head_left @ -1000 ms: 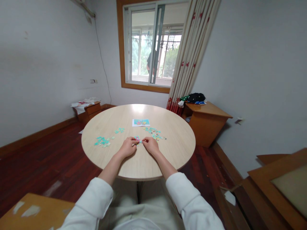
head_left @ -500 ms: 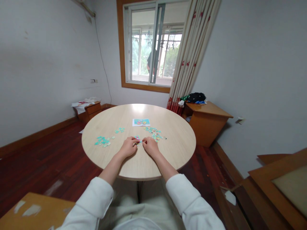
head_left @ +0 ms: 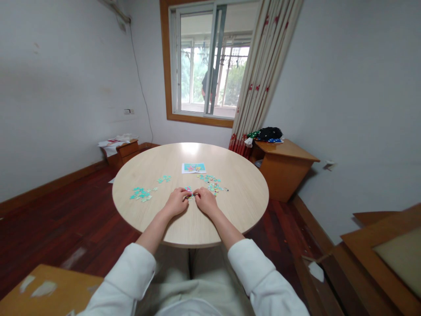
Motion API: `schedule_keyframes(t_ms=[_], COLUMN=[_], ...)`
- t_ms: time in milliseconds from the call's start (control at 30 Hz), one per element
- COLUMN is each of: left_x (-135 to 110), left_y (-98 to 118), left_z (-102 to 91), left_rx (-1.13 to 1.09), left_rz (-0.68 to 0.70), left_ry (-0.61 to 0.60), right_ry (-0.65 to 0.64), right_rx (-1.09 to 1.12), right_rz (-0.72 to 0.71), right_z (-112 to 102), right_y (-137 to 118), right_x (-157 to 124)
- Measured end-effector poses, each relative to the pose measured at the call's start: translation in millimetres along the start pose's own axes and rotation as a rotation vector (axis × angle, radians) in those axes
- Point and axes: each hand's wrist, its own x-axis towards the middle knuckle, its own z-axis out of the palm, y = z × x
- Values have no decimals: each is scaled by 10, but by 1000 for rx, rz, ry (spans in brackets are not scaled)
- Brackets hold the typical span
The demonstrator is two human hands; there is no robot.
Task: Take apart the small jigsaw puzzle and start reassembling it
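Note:
A small cluster of joined jigsaw pieces point(head_left: 188, 189), pink and teal, lies on the round table between my two hands, mostly covered by fingers. My left hand point(head_left: 177, 202) rests at its left side, fingers curled and fingertips pressed on the cluster's edge. On the right, my right hand point(head_left: 206, 202) pinches a tiny jigsaw piece against the cluster's right side; its print is too small to make out. Just beyond the hands, a printed reference picture point(head_left: 194, 168) with a pink and a yellow figure on blue lies flat.
Loose teal pieces point(head_left: 141, 194) are heaped at the left, with a smaller group point(head_left: 164, 179) nearer the middle. Mixed-colour pieces point(head_left: 213, 188) spread beyond my right hand. Around them is the pale round table point(head_left: 243, 197). A wooden cabinet point(head_left: 286, 162) with cloths stands behind right.
My right fingertips have shifted very slightly at the edge of the cluster. My left hand and the loose pieces stay where they were.

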Motion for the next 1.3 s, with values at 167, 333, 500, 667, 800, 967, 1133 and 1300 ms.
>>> schedule_keyframes(t_ms=[167,333,500,667,800,967,1133,1300], left_x=[-9,-13,-4,0,4,14,23,30], left_y=[5,9,-2,-3,-5,-8,-35,-36], left_z=[0,-7,-13,-14,-14,-19,-3,8], left_rx=[61,103,92,103,108,72,-1,-98], left_rz=[14,14,15,11,6,-7,-32,-85], left_ry=[-16,-27,-24,-42,-48,-36,3,55], right_ry=[-16,-13,-21,-44,-72,-69,-74,-67], right_rx=[-4,-5,-18,-12,-12,-17,-17,-13], right_rz=[11,7,7,-35,-34,-25,-22,-28], right_z=[-5,7,-7,-29,-29,-23,-11,1], right_y=[-7,2,-8,-14,-10,-9,1,11], right_x=[4,10,-2,-7,2,9,12,8])
